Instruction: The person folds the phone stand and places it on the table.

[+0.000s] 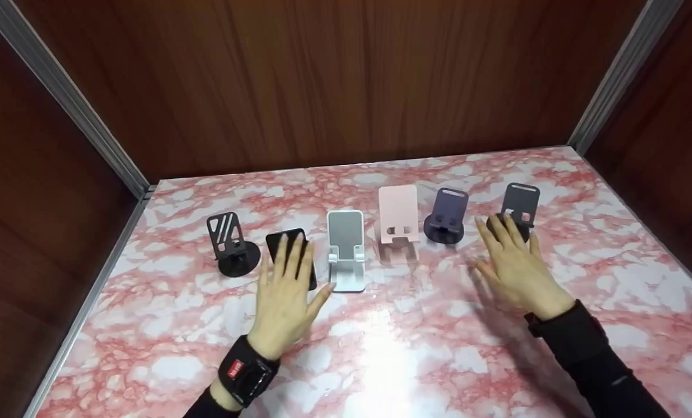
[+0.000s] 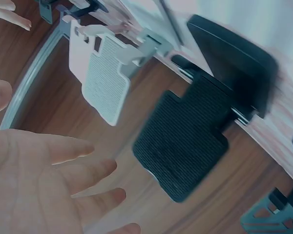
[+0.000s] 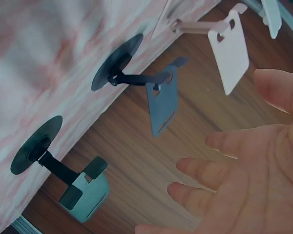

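Observation:
Several phone stands form a row across the table. My left hand (image 1: 284, 307), fingers spread and straight, is in front of a black phone stand (image 1: 273, 239) and partly covers it in the head view. The left wrist view shows an empty palm, apart from that stand's ribbed plate (image 2: 180, 141). Just right of it stands a white and grey phone stand (image 1: 346, 235). My right hand (image 1: 517, 270), also with extended fingers, is before a dark grey phone stand (image 1: 523, 197), hiding part of its round base. Nothing lies in the right palm (image 3: 263, 180).
A black slotted phone stand (image 1: 225, 232) is at the far left. Between the hands are a pink phone stand (image 1: 398, 209) and a purple one (image 1: 449, 206). Brown wood-grain panels (image 1: 346, 81) wall in the pink marbled table (image 1: 415, 360).

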`<state>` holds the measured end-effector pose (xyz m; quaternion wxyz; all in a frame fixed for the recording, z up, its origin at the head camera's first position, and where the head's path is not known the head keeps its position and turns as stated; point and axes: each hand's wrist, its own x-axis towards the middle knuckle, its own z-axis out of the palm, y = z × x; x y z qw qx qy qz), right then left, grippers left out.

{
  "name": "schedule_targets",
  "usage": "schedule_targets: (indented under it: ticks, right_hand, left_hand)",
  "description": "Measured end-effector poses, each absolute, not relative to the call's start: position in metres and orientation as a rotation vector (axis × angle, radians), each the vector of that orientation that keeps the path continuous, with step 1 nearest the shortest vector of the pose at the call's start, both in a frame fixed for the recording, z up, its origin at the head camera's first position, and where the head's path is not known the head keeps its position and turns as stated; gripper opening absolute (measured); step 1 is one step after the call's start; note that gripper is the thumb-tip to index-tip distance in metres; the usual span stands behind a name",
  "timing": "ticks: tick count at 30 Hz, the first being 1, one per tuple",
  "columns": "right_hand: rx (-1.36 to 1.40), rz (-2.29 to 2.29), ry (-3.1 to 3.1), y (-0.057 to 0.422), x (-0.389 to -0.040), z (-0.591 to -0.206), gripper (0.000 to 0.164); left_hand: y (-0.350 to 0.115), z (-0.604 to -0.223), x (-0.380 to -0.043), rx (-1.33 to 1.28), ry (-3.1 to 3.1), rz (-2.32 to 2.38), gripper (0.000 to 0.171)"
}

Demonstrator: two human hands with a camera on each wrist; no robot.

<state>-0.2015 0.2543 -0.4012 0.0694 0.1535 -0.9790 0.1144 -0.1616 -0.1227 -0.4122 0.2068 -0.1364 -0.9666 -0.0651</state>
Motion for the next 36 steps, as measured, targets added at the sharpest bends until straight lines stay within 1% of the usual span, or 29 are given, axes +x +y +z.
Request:
schedule_targets:
  ticks: [10, 18, 24, 36]
  right_hand:
    - [0.376, 0.456, -2.964, 0.277, -0.225, -0.393, 0.068]
    - [0.295, 0.588, -2.866, 0.299, -0.247, -0.401, 0.070]
    - [0.139, 0.737, -2.752, 0.314, -0.260, -0.405, 0.069]
    - [-0.088, 0.959, -2.647, 0.341, -0.284, -0.410, 0.057]
  left_hand:
    - [-0.093, -0.416, -0.163, -0.474, -2.721, -0.113, 0.077]
    - [-0.073, -0.425, -0.162, -0.548, -2.677, -0.056, 0.076]
    - [-0.064, -0.428, -0.162, -0.565, -2.698, -0.029, 0.075]
    - [-0.062, -0.432, -0.165, -0.579, -2.696, -0.031, 0.074]
